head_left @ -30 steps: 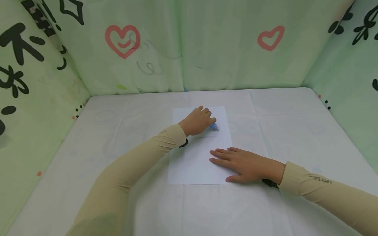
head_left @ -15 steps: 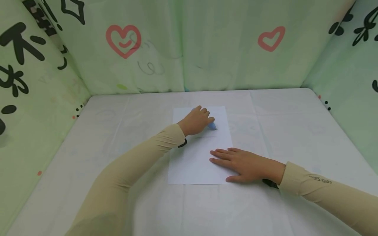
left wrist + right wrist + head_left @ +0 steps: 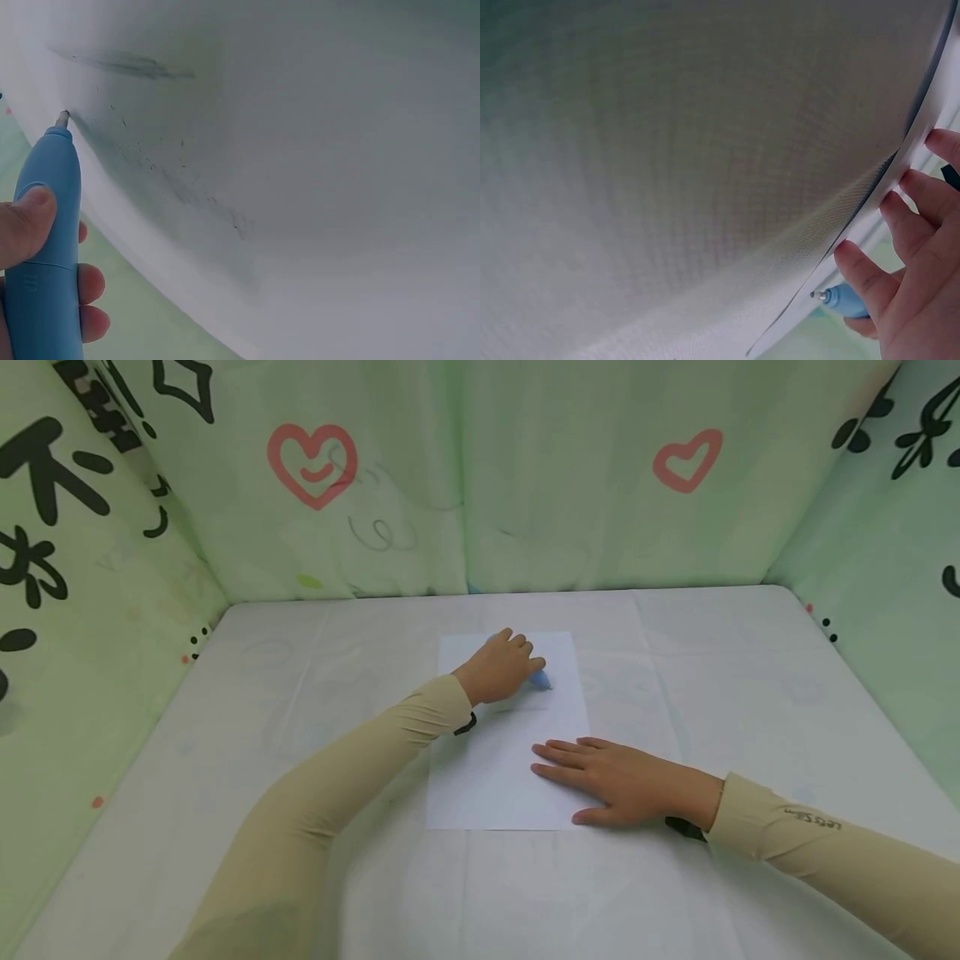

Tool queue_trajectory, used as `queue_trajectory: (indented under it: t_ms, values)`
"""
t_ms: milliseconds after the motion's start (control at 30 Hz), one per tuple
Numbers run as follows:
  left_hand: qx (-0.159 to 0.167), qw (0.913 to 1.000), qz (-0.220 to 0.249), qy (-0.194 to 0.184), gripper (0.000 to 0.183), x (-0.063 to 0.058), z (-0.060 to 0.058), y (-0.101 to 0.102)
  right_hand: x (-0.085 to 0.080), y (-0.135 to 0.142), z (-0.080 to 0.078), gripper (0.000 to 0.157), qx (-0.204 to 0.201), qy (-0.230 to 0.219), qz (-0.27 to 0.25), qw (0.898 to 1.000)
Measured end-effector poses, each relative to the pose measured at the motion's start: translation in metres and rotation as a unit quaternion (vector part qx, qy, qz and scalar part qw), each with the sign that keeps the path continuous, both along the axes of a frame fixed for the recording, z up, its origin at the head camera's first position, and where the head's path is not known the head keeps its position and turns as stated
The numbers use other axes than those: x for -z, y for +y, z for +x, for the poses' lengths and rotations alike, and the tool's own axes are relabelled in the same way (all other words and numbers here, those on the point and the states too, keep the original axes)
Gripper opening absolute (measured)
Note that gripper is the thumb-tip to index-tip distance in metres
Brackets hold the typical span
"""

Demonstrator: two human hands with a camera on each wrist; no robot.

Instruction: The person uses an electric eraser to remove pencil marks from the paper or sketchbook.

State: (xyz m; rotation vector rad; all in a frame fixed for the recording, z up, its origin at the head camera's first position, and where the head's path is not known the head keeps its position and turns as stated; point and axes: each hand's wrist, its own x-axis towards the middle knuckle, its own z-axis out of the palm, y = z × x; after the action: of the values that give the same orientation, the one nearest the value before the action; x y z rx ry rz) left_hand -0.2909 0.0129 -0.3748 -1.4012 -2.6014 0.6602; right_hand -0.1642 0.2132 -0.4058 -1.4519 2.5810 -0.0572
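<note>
My left hand (image 3: 495, 667) grips a blue, pen-shaped electric eraser (image 3: 58, 169) over the far half of a white sheet of paper (image 3: 480, 777). In the left wrist view the thumb lies along its body and the narrow tip is at the paper. A dark grey smudged streak (image 3: 142, 67) shows near the tip, with dark crumbs (image 3: 152, 167) scattered beside it. My right hand (image 3: 626, 781) rests flat with spread fingers on the sheet's near right part. The right wrist view shows its fingertips at the paper's edge, with the eraser tip beyond.
The sheet lies on a table with a white cloth (image 3: 375, 877). Green printed curtains (image 3: 555, 485) stand along the back and both sides of the table. Black bands show at both wrists below the sleeves.
The left hand and the electric eraser have shifted very slightly left, then stayed nearly still. The right hand has kept its place on the paper.
</note>
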Motion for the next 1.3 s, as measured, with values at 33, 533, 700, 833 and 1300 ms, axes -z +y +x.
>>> queue_trajectory:
  t_ms: [33, 533, 700, 833, 1300]
  values:
    - [0.001, 1.0, -0.001, 0.0, 0.031, 0.0, 0.0, 0.0, 0.0, 0.0, 0.0, 0.067, 0.0, 0.0, 0.001, 1.0]
    - [-0.054, 0.9971, 0.054, 0.004, 0.029, -0.018, 0.003, -0.046, 0.0, -0.002, 0.001, 0.067, 0.006, -0.016, 0.009, 1.0]
    - [-0.053, 0.9954, 0.074, 0.031, 0.025, -0.025, 0.015, -0.077, 0.0, -0.002, 0.001, 0.067, 0.011, -0.017, 0.011, 1.0]
    - [-0.042, 0.9934, 0.089, 0.058, 0.025, -0.022, 0.023, -0.098, 0.0, -0.001, 0.001, 0.067, 0.014, -0.015, 0.011, 1.0]
    - [-0.001, 0.9921, 0.076, 0.099, 0.025, -0.01, 0.038, -0.116, 0.0, -0.001, 0.001, 0.067, 0.002, 0.0, 0.0, 1.0]
